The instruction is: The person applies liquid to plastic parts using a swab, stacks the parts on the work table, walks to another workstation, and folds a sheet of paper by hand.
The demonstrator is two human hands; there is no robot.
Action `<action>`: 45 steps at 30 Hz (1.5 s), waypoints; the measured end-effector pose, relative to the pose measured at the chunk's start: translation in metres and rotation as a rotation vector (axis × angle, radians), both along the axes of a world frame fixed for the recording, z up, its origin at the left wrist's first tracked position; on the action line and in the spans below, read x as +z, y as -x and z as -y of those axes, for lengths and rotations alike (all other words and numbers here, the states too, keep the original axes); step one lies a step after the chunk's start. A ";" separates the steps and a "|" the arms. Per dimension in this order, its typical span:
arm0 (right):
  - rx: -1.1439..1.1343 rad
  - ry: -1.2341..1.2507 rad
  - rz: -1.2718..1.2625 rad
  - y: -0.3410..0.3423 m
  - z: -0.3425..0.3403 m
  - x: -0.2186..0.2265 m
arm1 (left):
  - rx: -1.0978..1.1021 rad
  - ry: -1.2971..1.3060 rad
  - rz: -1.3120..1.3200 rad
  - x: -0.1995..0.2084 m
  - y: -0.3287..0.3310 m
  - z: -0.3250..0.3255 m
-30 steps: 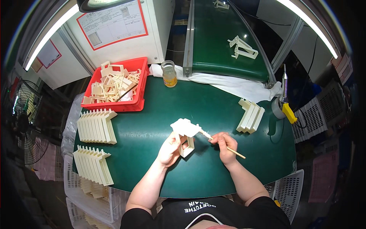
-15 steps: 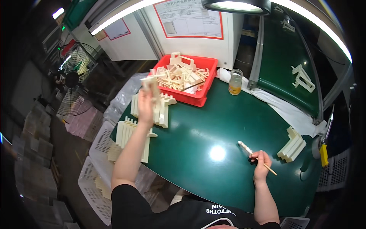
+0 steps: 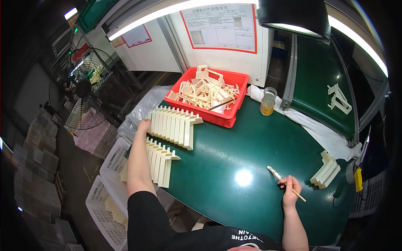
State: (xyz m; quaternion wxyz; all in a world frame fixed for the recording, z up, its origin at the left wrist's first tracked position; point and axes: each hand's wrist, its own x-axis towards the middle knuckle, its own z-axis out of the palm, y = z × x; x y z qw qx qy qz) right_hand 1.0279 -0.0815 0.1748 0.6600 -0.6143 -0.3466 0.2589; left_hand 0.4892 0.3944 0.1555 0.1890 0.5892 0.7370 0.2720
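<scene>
My left hand (image 3: 144,125) is closed at the left end of the upper row of cream plastic parts (image 3: 171,127), against the end part; its fingertips are mostly hidden. These angled parts stand side by side, their pegs along the far edge. Nearer me is a second, shorter row of cream parts (image 3: 159,162). On the right, my right hand (image 3: 289,187) grips a thin wooden stick (image 3: 274,173) with a lumpy, whitish wrapped end pointing away to the left. A few nested cream parts (image 3: 325,170) lie to the right of that hand.
A red tray (image 3: 228,120) heaped with cream scraps stands at the table's back. Beside it is a glass jar (image 3: 268,101) with yellowish liquid. A yellow-handled tool (image 3: 358,180) is at the right edge, white perforated baskets (image 3: 102,205) at the left, and a green conveyor (image 3: 318,83) behind.
My left hand has come down from near the red tray, with a cream part, to the left end of the upper row. My right hand still holds the stick. The view has shifted slightly.
</scene>
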 end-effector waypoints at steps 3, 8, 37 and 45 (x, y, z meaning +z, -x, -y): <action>0.008 -0.002 0.008 0.001 -0.002 0.001 | -0.132 0.004 0.018 0.013 0.003 0.007; 0.009 -0.010 -0.006 0.003 -0.003 -0.003 | -0.244 0.109 -0.038 0.040 -0.011 0.033; -0.725 0.679 1.445 -0.345 -0.120 0.097 | -1.576 0.206 0.204 0.114 -0.362 0.385; 0.060 0.184 1.082 -0.148 -0.078 0.122 | -1.114 0.253 0.933 0.077 -0.382 0.374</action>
